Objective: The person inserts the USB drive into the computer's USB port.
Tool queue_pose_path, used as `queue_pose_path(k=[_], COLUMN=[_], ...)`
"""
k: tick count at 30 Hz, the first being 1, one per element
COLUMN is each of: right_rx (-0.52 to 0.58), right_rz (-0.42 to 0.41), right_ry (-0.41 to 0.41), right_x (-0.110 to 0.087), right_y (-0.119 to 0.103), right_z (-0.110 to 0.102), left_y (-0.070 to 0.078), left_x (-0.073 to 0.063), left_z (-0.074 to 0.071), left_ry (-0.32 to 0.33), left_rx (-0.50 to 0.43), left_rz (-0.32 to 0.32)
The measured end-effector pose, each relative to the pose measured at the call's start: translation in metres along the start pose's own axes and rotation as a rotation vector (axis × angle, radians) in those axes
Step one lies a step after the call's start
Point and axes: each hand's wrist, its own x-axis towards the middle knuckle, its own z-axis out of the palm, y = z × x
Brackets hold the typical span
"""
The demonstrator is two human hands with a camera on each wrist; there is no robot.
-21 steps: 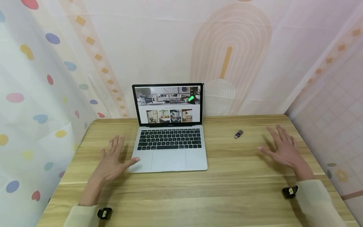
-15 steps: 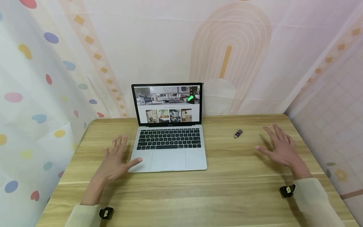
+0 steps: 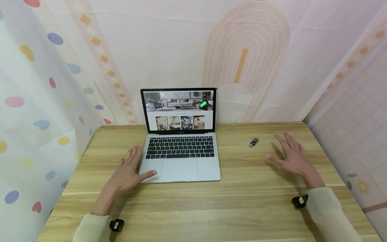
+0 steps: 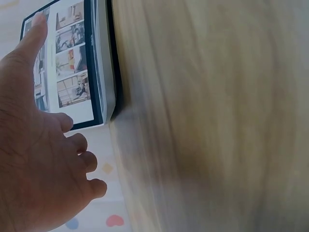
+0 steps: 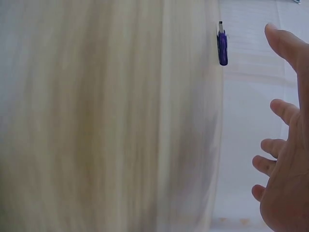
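Note:
An open silver laptop [image 3: 208, 169] stands on the wooden table, its screen lit with pictures of rooms. Beside its front left corner is my left hand [image 3: 127, 173], fingers spread, the thumb over the palm rest; whether it touches cannot be told. To the right of the laptop lies a small USB flash drive [image 3: 254, 142], purple and grey, its metal plug toward the front left. My right hand [image 3: 291, 158] hovers to the right of the drive with fingers spread and holds nothing. In the right wrist view the flash drive [image 5: 222, 47] lies apart from the fingers.
The wooden table [image 3: 193, 211] reaches back to a patterned curtain [image 3: 169, 50]. More patterned cloth hangs at the left and right sides. Each wrist wears a small black camera, such as the left one [image 3: 116, 225].
My left hand has moved right, closer against the laptop's left edge. My right hand has drifted left toward the flash drive. The laptop and drive stay in place.

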Motion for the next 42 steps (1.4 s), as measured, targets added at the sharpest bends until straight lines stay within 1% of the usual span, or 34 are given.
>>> queue_pose_path(k=[5, 13, 18, 23, 29, 36, 42], right_rx=[0.015, 0.022, 0.022, 0.04, 0.053, 0.072, 0.099], right_rz=[-0.011, -0.016, -0.025, -0.028, -0.026, -0.026, -0.037], right_ry=[-0.001, -0.003, -0.003, -0.019, -0.049, -0.063, -0.101], right_x=[0.004, 0.011, 0.016, 0.02, 0.027, 0.032, 0.035], right_y=[-0.004, -0.009, -0.01, -0.013, -0.015, -0.015, -0.016], right_z=[0.002, 0.007, 0.01, 0.01, 0.013, 0.016, 0.016], left_y=[0.002, 0.006, 0.007, 0.008, 0.007, 0.01, 0.01], left_x=[0.004, 0.009, 0.01, 0.01, 0.01, 0.011, 0.011], left_z=[0.003, 0.008, 0.008, 0.008, 0.008, 0.008, 0.01], left_ry=[-0.026, -0.08, -0.087, -0.102, -0.12, -0.137, -0.148], left_rx=[-0.002, 0.028, 0.033, 0.022, 0.02, 0.022, 0.024], left_rz=[0.002, -0.008, 0.0, 0.012, 0.003, -0.007, -0.015])
